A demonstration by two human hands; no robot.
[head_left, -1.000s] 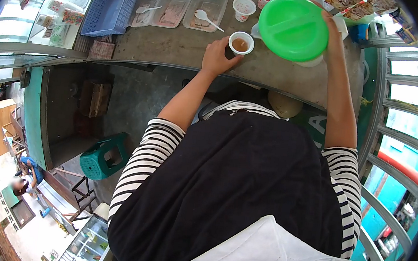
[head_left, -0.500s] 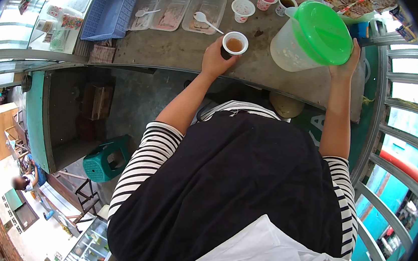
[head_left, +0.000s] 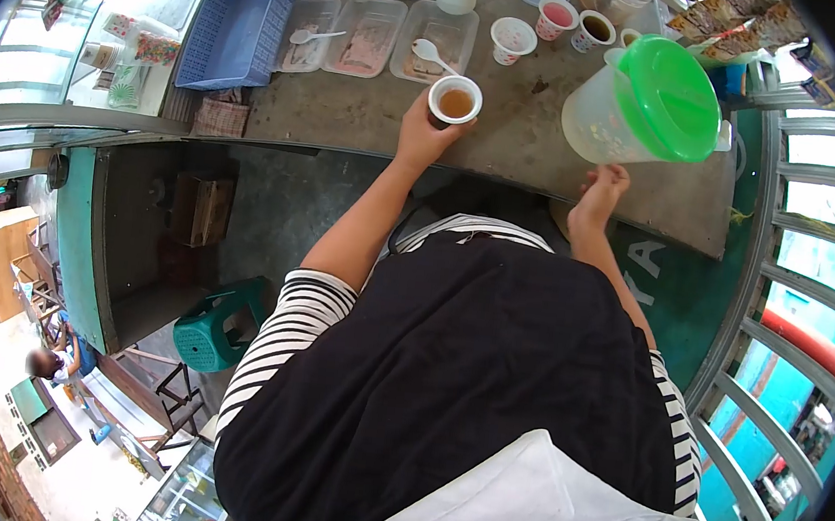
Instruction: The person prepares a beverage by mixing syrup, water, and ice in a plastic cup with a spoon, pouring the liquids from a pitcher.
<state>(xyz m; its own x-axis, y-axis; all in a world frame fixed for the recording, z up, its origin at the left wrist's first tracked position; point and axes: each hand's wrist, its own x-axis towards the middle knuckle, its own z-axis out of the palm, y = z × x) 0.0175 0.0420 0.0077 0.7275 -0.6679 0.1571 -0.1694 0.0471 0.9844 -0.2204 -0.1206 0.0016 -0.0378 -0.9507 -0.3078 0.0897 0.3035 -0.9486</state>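
My left hand (head_left: pixel 423 139) is wrapped round a paper cup (head_left: pixel 455 103) of brown liquid, held upright over the table's front edge. A large clear plastic pitcher (head_left: pixel 594 119) with a green lid (head_left: pixel 670 99) stands on the right of the table. Just in front of it, near the table edge, is my right hand (head_left: pixel 600 196), its fingers loosely bent and apart with nothing in them. Beyond the left hand lie clear plastic trays (head_left: pixel 365 40) of pinkish and brown contents. A white spoon (head_left: pixel 431 54) rests in the nearest tray, another spoon (head_left: pixel 315 37) in the farthest-left one.
Small cups stand farther back: a white cup (head_left: pixel 512 41), one with pink liquid (head_left: pixel 556 18) and one with dark liquid (head_left: pixel 593 30). A blue basket (head_left: pixel 234 27) is at the left. Below stand a green stool (head_left: pixel 220 324) and open cabinet. Metal bars line the right side.
My right hand has let go of the pitcher and come down and left to the table's front edge. My left hand still holds the cup. The view has shifted slightly.
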